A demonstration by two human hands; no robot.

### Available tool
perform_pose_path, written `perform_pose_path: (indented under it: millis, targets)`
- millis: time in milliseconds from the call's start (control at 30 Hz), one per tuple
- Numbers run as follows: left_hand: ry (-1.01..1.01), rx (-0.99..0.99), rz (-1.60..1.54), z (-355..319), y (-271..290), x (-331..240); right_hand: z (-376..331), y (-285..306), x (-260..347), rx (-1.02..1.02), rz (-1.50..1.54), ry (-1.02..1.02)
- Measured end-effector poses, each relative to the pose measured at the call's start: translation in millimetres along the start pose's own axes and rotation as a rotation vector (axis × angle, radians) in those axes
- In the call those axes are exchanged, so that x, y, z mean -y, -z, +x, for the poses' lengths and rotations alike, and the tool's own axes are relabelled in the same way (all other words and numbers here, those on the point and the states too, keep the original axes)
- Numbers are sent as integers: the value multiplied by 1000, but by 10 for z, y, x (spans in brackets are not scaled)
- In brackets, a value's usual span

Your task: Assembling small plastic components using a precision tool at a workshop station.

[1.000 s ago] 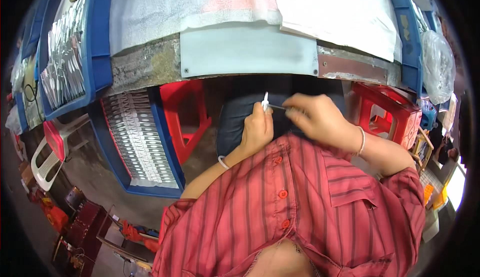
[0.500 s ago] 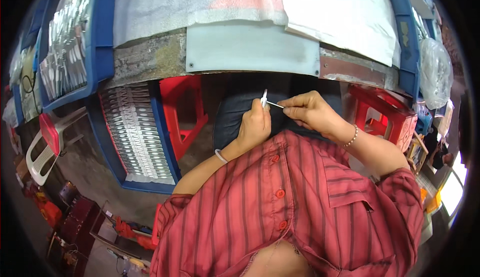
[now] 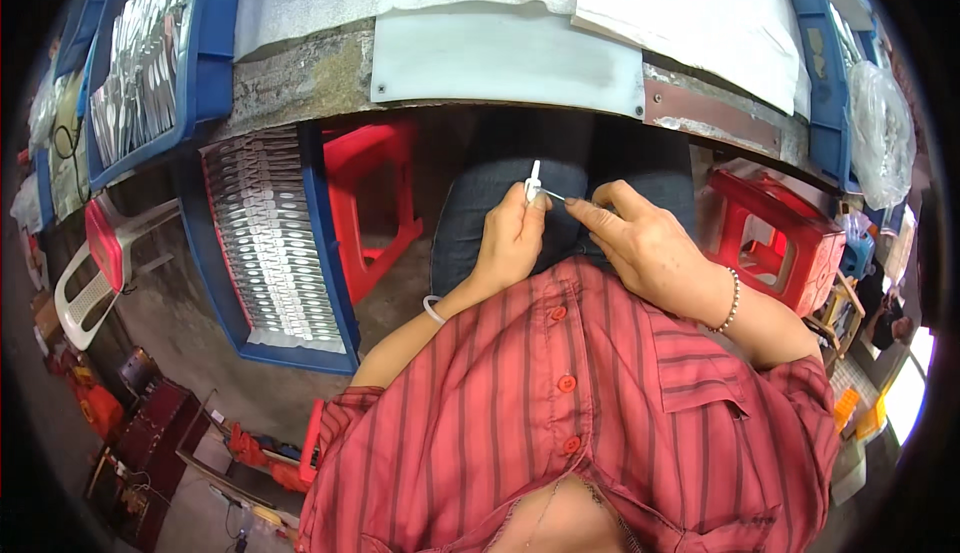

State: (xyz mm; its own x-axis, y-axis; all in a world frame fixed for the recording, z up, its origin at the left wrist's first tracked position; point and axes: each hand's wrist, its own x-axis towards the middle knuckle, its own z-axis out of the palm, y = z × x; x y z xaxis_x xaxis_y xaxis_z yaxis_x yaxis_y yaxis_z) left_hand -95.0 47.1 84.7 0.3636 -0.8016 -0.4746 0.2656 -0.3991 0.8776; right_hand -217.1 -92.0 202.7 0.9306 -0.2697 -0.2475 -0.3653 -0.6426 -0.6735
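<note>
A small white piece with a slim pointed end (image 3: pixel 533 182) stands upright above my lap, pinched between the thumb and fingers of my left hand (image 3: pixel 512 238). From its right side a thin pale rod (image 3: pixel 555 195) runs across to my right hand (image 3: pixel 660 253). The fingertips of my right hand close on the rod's outer end, with the back of the hand turned up. Whether the rod is fixed to the white piece or only touches it, I cannot tell. Both hands are just short of the table's edge.
A blue crate (image 3: pixel 305 355) with rows of silver-and-white pieces stands left, beside a red stool (image 3: pixel 345 263). Another red stool (image 3: pixel 815 258) is on the right. Ahead, the table carries a pale board (image 3: pixel 500 58), cloths (image 3: pixel 690 13) and a blue bin (image 3: pixel 210 68) of similar pieces.
My right hand has rolled palm-down, its fingers shifting on the rod. The left hand still grips the white piece. The table edge sits slightly higher in view.
</note>
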Motion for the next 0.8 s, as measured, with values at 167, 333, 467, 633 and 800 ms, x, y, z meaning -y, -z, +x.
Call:
perform_pose_path:
  millis: [167, 333, 467, 633, 800]
  targets:
    - [-89, -28, 100, 6, -11, 44, 22, -64, -77, -40, 103, 25]
    - [-273, -88, 191, 31, -48, 110, 168, 98, -272, 167, 1383, -809]
    - [-181, -55, 192, 41, -33, 40, 141, -22, -24, 61, -323, 56]
    - [-119, -49, 113, 48, -27, 81, 249, -13, -61, 1, -15, -75]
    - [-83, -40, 98, 63, -21, 36, 335, 105, -76, 78, 296, -350]
